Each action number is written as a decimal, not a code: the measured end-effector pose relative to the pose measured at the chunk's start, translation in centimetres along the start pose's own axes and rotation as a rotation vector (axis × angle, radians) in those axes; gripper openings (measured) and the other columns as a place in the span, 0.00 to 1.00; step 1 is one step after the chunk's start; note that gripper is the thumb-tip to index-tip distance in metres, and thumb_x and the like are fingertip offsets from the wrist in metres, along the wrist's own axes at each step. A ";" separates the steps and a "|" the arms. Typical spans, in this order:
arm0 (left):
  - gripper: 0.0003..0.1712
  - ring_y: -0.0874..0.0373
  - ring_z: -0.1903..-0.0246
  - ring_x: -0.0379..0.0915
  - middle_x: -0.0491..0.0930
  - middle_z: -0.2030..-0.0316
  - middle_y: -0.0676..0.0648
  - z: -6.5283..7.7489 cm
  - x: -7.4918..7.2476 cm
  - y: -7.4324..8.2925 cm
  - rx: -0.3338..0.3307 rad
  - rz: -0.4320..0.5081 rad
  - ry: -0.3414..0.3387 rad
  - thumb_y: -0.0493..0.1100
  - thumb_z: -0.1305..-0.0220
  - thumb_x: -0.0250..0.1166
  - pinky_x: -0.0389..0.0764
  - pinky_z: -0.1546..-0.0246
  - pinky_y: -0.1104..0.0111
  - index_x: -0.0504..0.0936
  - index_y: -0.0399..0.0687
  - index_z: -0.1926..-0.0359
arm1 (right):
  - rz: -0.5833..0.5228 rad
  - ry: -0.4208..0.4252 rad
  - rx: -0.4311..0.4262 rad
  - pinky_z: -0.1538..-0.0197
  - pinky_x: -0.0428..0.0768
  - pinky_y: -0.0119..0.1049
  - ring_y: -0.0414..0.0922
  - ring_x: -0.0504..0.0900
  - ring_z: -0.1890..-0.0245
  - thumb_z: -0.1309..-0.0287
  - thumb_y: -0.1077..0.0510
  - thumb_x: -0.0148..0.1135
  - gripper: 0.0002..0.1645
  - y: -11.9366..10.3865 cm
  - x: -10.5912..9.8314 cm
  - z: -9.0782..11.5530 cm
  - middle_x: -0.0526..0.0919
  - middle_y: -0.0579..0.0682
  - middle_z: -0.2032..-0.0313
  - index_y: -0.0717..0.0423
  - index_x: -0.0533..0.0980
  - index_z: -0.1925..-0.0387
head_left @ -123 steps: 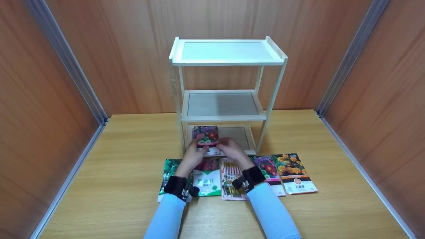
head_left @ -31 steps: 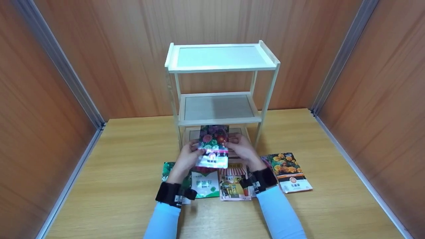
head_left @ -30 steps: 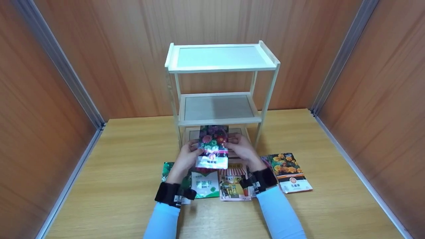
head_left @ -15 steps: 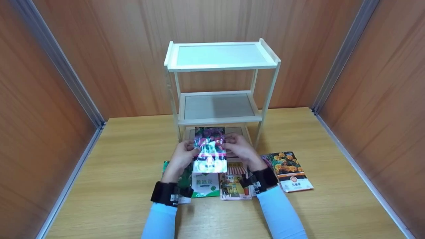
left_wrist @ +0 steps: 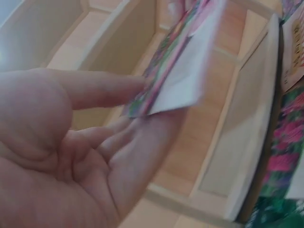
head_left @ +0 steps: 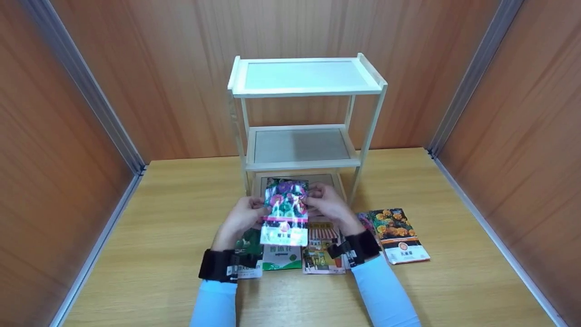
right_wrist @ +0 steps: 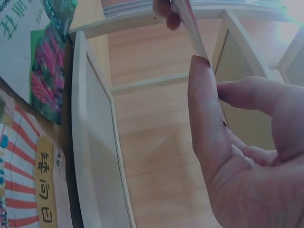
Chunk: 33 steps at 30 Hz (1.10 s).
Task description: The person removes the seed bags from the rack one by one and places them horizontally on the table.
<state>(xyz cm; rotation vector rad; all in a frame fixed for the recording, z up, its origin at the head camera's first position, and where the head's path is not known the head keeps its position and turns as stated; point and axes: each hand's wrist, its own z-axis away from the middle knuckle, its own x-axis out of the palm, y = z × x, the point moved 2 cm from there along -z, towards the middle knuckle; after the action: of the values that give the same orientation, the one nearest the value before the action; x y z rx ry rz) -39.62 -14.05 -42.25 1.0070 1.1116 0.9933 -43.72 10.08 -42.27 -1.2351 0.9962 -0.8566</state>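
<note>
A flower seed packet [head_left: 285, 211] with purple, pink and red blooms on its front is held up before the lowest shelf, its face catching glare. My left hand [head_left: 243, 215] pinches its left edge between thumb and fingers. The opposite edge is pinched by my right hand [head_left: 330, 205]. In the left wrist view the packet [left_wrist: 183, 78] appears nearly edge-on, its corner between thumb and fingers. From the right wrist it is a thin strip [right_wrist: 192, 31] at the fingertips. Beneath lie a green-edged white packet [head_left: 281, 260] and a packet with a striped awning [head_left: 322, 250].
A pale three-tier shelf [head_left: 308, 93] stands behind the hands. More packets lie along its front: a green one [head_left: 248, 247] partly under my left forearm, a purple-flowered one [head_left: 365, 220] mostly hidden, and an orange-flowered one [head_left: 401, 236]. Wood-grain walls [head_left: 68, 113] enclose the table.
The seed packet, earlier at the lowest shelf, has come up and toward me in both hands. Over the last second it shifts slightly left and nearer, and my left hand moves left with it.
</note>
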 end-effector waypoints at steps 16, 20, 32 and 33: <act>0.14 0.46 0.68 0.81 0.82 0.65 0.39 4.1 -5.4 0.6 -0.072 -0.115 -0.081 0.40 0.39 0.65 0.83 0.65 0.55 0.80 0.39 0.52 | -0.066 -0.058 0.021 0.62 0.84 0.43 0.49 0.81 0.69 0.44 0.65 0.62 0.15 -1.3 5.0 1.1 0.77 0.56 0.65 0.63 0.71 0.55; 0.16 0.47 0.65 0.81 0.82 0.62 0.40 5.1 -7.0 -0.1 -0.081 -0.112 -0.091 0.40 0.38 0.64 0.83 0.64 0.58 0.80 0.38 0.50 | -0.059 -0.065 0.030 0.61 0.84 0.43 0.51 0.81 0.66 0.44 0.66 0.63 0.17 -1.5 6.6 1.3 0.77 0.58 0.61 0.63 0.71 0.54; 0.24 0.50 0.60 0.78 0.76 0.53 0.37 8.0 -12.1 -1.8 -0.191 -0.150 0.083 0.42 0.36 0.63 0.83 0.60 0.60 0.72 0.38 0.42 | 0.052 0.029 0.015 0.67 0.84 0.38 0.47 0.83 0.69 0.47 0.64 0.66 0.09 -1.6 14.1 -0.1 0.80 0.52 0.65 0.52 0.76 0.64; 0.25 0.50 0.60 0.78 0.76 0.52 0.37 8.1 -12.5 -2.0 -0.199 -0.155 0.090 0.43 0.36 0.63 0.83 0.60 0.60 0.71 0.37 0.42 | 0.050 0.028 0.012 0.67 0.84 0.38 0.48 0.83 0.70 0.47 0.65 0.66 0.09 -1.6 14.7 -0.4 0.80 0.53 0.66 0.54 0.76 0.64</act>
<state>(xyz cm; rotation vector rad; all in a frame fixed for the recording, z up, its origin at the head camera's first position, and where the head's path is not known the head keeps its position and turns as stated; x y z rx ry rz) -33.46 -27.56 -40.21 0.7119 1.1226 1.0096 -38.99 -3.92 -42.74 -1.1858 1.0387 -0.8420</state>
